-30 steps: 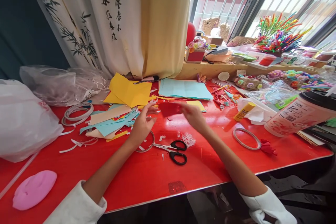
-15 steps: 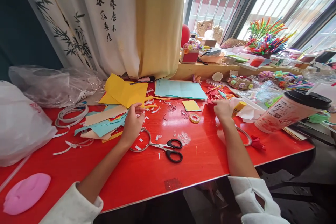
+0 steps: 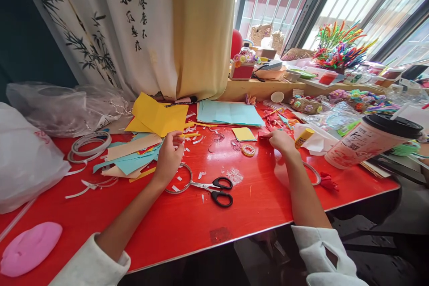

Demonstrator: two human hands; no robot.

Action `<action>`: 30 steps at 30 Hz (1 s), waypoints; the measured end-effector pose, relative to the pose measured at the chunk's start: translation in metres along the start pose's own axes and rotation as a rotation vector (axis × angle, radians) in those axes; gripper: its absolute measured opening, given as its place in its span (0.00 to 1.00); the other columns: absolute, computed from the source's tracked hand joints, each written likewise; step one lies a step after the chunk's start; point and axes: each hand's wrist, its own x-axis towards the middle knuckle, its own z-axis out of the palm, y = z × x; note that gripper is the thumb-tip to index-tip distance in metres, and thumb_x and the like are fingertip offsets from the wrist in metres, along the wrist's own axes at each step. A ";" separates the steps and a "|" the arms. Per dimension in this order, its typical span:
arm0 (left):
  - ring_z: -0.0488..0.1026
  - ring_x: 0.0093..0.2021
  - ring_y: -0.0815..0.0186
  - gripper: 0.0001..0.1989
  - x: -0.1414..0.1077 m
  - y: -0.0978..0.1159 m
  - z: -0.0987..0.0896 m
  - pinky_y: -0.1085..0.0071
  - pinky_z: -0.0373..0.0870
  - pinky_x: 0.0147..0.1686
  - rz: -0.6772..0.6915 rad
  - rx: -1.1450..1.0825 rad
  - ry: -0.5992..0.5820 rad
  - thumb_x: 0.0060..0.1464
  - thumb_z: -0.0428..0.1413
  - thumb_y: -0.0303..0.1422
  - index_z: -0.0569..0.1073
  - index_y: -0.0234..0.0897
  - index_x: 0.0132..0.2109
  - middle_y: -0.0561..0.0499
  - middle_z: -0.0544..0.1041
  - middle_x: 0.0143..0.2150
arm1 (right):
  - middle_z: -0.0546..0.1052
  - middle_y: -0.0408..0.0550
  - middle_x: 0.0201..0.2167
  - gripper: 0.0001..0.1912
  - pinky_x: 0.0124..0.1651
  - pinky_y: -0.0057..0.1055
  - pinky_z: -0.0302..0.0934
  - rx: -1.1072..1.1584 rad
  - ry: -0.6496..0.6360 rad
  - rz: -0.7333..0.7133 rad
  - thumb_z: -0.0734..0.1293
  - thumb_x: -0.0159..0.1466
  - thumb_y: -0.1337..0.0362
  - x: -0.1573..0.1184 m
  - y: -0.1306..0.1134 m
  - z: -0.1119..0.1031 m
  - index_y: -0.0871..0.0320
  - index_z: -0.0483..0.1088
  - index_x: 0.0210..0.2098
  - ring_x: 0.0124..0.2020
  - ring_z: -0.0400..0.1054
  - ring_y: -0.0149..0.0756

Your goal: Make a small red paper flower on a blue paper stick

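Observation:
My left hand (image 3: 170,156) hovers over the left side of the red table, its fingers loosely bent and apart, with nothing visible in them. Beside it lie yellow paper sheets (image 3: 161,114), blue and tan paper scraps (image 3: 134,156) and a thin yellow strip (image 3: 191,135). Just below is a silver ring (image 3: 191,174) touching the tips of black-handled scissors (image 3: 214,190). My right hand (image 3: 284,144) is closed at the fingertips on a piece of red paper (image 3: 263,135), partly hidden by the hand. A yellow-capped glue stick (image 3: 304,137) is just right of it.
Light blue sheets (image 3: 229,112), square notes (image 3: 244,134) and a tape roll (image 3: 248,150) lie mid-table. A drink cup (image 3: 368,143) leans at right. White tape rings (image 3: 90,145), a plastic bag (image 3: 30,161) and a pink lump (image 3: 31,248) are at left.
My right hand has shifted slightly left and down, and the red paper at its fingertips has moved left with it. My left hand stays almost still.

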 end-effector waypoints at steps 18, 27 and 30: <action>0.68 0.43 0.65 0.13 -0.002 0.002 -0.001 0.67 0.64 0.43 0.030 0.054 -0.011 0.52 0.48 0.29 0.64 0.38 0.47 0.49 0.70 0.41 | 0.76 0.57 0.41 0.19 0.41 0.39 0.61 0.013 0.028 0.135 0.58 0.58 0.70 -0.001 -0.008 0.009 0.55 0.74 0.44 0.44 0.68 0.47; 0.68 0.42 0.64 0.13 0.001 0.002 -0.002 0.67 0.64 0.43 0.041 0.034 0.008 0.51 0.48 0.29 0.65 0.39 0.46 0.49 0.70 0.40 | 0.71 0.49 0.51 0.24 0.49 0.34 0.56 0.071 0.482 0.046 0.51 0.63 0.70 -0.014 0.002 -0.032 0.52 0.64 0.55 0.51 0.61 0.42; 0.68 0.42 0.64 0.13 0.001 0.002 -0.003 0.67 0.65 0.42 0.030 0.040 0.001 0.52 0.48 0.29 0.65 0.39 0.46 0.49 0.70 0.40 | 0.75 0.50 0.45 0.21 0.44 0.32 0.59 0.045 0.078 -0.032 0.57 0.59 0.69 -0.013 0.001 -0.031 0.50 0.71 0.49 0.46 0.66 0.41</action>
